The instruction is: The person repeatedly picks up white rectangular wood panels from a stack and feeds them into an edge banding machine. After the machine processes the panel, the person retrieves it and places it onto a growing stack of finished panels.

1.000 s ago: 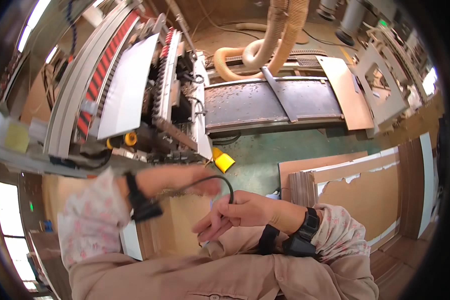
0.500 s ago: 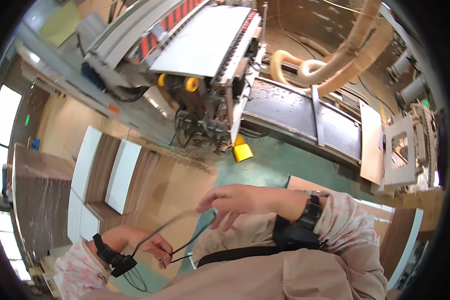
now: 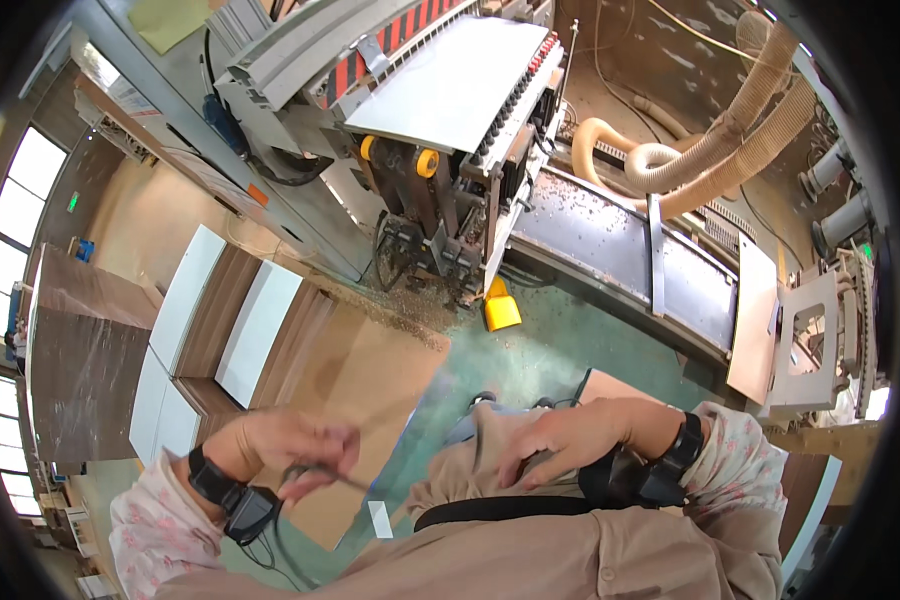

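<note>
My left hand (image 3: 305, 447), smeared by motion, is closed on a thin dark cable (image 3: 295, 550) at the lower left. One stretch of it hangs below the fingers, and a blurred end sticks out to the right. My right hand (image 3: 570, 437) is in front of my waist, with its fingers loosely bent, apart and pointing down. No object shows in it, and it is close to the tan garment (image 3: 470, 460). Black strapped devices sit on both wrists, one on the left (image 3: 240, 505) and one on the right (image 3: 660, 470).
Stacked white-faced panels (image 3: 255, 335) stand at the left beside a brown sheet (image 3: 370, 390) on the green floor. Ahead is a machine bearing a white panel (image 3: 460, 75), with a yellow pedal cover (image 3: 502, 310) below. Ribbed hoses (image 3: 690, 165) hang at the far right.
My left hand has risen with the cable. My right hand has moved right and down, away from the cable loop. The view has shifted, so the machine appears further right.
</note>
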The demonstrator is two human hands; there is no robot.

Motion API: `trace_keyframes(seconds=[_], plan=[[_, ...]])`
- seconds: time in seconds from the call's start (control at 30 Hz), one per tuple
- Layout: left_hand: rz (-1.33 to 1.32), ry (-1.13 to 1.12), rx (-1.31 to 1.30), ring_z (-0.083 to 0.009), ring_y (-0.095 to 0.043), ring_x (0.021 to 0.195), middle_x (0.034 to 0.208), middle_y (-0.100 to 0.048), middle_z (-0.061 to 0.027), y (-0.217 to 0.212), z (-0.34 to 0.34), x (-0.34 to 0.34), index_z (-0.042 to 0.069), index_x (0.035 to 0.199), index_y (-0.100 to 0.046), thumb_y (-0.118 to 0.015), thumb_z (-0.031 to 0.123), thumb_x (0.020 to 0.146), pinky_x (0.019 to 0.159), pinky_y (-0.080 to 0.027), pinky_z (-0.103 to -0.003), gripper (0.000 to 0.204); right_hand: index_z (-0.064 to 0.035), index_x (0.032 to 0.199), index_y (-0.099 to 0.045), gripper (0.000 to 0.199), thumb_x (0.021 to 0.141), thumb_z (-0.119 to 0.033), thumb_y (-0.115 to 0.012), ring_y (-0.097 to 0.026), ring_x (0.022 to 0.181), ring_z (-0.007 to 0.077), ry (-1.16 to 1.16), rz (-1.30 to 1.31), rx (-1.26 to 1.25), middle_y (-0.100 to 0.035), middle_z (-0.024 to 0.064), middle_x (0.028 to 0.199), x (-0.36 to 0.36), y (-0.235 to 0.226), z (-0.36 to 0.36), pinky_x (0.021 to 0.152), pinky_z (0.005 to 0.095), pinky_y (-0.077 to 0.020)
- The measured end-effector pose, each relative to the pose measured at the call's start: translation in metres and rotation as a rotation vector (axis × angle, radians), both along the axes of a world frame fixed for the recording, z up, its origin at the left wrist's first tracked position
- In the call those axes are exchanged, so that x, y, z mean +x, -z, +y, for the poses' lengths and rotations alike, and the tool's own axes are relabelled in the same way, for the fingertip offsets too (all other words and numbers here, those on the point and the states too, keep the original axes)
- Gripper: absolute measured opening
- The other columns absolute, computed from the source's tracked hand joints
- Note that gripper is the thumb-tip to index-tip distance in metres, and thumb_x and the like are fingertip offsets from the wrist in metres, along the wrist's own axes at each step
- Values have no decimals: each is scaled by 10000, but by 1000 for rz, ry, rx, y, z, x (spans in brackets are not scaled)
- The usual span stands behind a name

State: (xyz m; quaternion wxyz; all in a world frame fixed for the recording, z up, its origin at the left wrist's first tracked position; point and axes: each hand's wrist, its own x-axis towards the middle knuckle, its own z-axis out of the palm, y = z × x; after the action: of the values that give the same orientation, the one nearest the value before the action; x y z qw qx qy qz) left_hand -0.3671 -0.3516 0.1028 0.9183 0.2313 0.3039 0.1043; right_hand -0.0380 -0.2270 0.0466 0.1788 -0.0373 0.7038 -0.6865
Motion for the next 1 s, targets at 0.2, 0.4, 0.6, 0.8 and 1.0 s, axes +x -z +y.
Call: trace_keyframes(seconds=[0.2,0.4,0.6,0.8,1.0], plan=[[-146,-686,134,-148,-554,839,882,-523,-37,52,55,116,68,1016,-454,-456,334,905,616,-488,-265,288,-53,1199,-489,366,872,-216,-510,-516,1033,252,77,213,129,-553,145,1111,20,-11,-3,899,330,-387],[57,-474,387,-108,-511,850,933,-560,-41,96,66,198,1,1003,-563,-482,232,898,759,-428,-252,267,-48,1325,-317,455,926,-238,-424,-314,1233,255,95,88,-37,-366,159,1311,47,-9,5,1028,339,-237],[341,-309,545,-130,-549,878,952,-596,-65,93,84,196,-19,1062,-579,-509,166,881,803,-440,-259,268,-79,1340,-323,449,929,-228,-426,-382,1186,171,214,-90,-54,-423,96,1294,53,-12,4,1004,281,-275],[768,-1403,784,-107,-519,722,764,-536,-36,53,87,91,16,1029,-451,-519,58,847,686,-449,-243,199,-52,1155,-522,315,884,-213,-497,-520,1035,230,136,102,94,-559,126,1124,65,9,6,895,315,-382],[629,-229,821,-108,-566,813,916,-603,-46,25,19,128,45,930,-600,-580,175,847,722,-456,-236,155,-45,1047,-577,299,823,-244,-579,-529,973,236,90,74,163,-565,110,1028,59,17,9,858,318,-404]])
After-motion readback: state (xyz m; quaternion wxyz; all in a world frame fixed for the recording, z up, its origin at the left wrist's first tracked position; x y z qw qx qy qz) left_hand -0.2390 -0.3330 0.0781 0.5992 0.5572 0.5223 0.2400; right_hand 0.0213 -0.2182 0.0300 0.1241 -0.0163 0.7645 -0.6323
